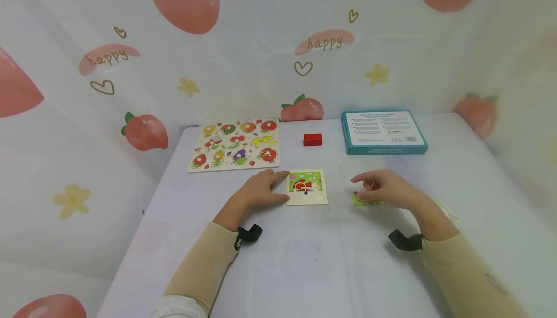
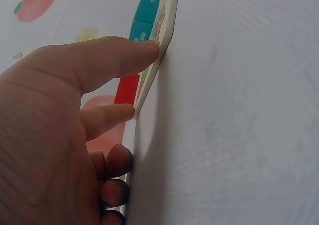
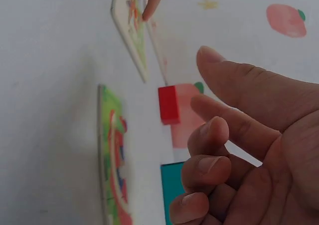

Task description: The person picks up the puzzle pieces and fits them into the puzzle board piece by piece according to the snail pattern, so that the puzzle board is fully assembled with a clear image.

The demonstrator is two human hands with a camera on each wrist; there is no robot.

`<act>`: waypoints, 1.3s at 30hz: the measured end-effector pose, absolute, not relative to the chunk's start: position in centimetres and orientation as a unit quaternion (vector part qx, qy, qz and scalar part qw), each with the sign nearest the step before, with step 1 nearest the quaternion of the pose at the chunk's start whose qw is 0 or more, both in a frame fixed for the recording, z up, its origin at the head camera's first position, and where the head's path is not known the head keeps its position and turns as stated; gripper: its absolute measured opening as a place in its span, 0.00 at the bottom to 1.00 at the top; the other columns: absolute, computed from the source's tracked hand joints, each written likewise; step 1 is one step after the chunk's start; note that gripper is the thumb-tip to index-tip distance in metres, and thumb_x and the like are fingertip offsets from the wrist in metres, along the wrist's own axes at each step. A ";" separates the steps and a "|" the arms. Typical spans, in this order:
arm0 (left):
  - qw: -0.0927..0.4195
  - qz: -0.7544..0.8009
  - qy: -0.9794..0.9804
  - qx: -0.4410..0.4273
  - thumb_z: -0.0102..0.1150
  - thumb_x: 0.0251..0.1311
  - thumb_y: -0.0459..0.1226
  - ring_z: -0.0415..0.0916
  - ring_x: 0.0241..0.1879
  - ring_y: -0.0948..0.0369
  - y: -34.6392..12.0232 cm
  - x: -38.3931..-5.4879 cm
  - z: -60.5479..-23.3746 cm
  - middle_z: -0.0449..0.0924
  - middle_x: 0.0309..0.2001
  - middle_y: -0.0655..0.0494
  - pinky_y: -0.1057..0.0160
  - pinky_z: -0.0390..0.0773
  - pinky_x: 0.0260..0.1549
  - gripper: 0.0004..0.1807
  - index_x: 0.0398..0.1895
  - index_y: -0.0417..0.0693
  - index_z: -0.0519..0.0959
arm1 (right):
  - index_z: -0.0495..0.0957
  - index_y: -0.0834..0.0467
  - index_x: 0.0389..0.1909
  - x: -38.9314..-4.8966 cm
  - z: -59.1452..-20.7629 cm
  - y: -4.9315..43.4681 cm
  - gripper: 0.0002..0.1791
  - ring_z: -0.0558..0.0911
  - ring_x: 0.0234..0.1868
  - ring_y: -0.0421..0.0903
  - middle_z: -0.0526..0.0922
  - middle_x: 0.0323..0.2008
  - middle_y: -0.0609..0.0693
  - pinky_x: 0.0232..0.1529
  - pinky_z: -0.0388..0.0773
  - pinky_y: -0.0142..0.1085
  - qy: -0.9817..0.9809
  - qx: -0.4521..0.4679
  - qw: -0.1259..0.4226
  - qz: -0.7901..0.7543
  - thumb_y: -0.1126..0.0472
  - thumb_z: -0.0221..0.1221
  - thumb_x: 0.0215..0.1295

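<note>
My left hand (image 1: 257,188) rests at the left edge of a small square picture puzzle (image 1: 306,201); thumb and index fingertips touch its rim near two corners. Its other fingers curl under in the left wrist view. The board shows a red and blue picture on green, with a bare pale strip along its near side. My right hand (image 1: 385,190) hovers over green puzzle pieces (image 3: 113,155) on the table, thumb and index finger apart and nothing between them. In the head view that hand covers much of the pieces.
A red block (image 1: 313,139) sits behind the square puzzle. Back left lies a fruit peg puzzle board (image 1: 235,145); a teal box (image 1: 385,133) is at the back right. Something pale and flat (image 1: 447,211) lies partly behind my right wrist. A printed curtain (image 1: 256,57) hangs behind the table.
</note>
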State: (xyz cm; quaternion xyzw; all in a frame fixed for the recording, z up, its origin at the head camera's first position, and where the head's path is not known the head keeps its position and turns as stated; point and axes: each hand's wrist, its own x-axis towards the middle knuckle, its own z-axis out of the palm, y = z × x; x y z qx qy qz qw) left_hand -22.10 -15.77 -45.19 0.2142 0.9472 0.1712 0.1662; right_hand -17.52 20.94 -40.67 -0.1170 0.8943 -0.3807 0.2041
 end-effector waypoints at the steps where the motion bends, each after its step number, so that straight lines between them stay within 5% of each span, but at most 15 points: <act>1: 0.166 0.171 0.947 0.214 0.66 0.58 0.59 0.69 0.47 0.56 -15.8 -22.1 -45.2 0.71 0.50 0.54 0.52 0.75 0.50 0.44 0.78 0.67 0.65 | 0.81 0.60 0.60 -17.5 -40.9 21.1 0.26 0.73 0.32 0.48 0.72 0.31 0.50 0.29 0.68 0.34 0.893 -0.119 0.207 -0.381 0.57 0.72 0.62; 23: 0.170 0.168 0.948 0.210 0.66 0.58 0.59 0.69 0.46 0.57 -15.7 -22.0 -45.2 0.72 0.48 0.55 0.53 0.75 0.49 0.43 0.78 0.67 0.64 | 0.82 0.59 0.48 -17.6 -43.8 21.0 0.18 0.73 0.34 0.48 0.73 0.28 0.49 0.37 0.69 0.40 0.907 -0.102 0.203 -0.355 0.63 0.74 0.58; 39: 0.170 0.175 0.948 0.206 0.66 0.59 0.59 0.70 0.55 0.54 -15.8 -21.9 -45.1 0.72 0.59 0.50 0.47 0.72 0.59 0.43 0.78 0.68 0.64 | 0.82 0.59 0.48 -17.9 -44.4 21.1 0.18 0.72 0.38 0.48 0.73 0.31 0.49 0.39 0.69 0.41 0.904 -0.133 0.205 -0.351 0.62 0.74 0.58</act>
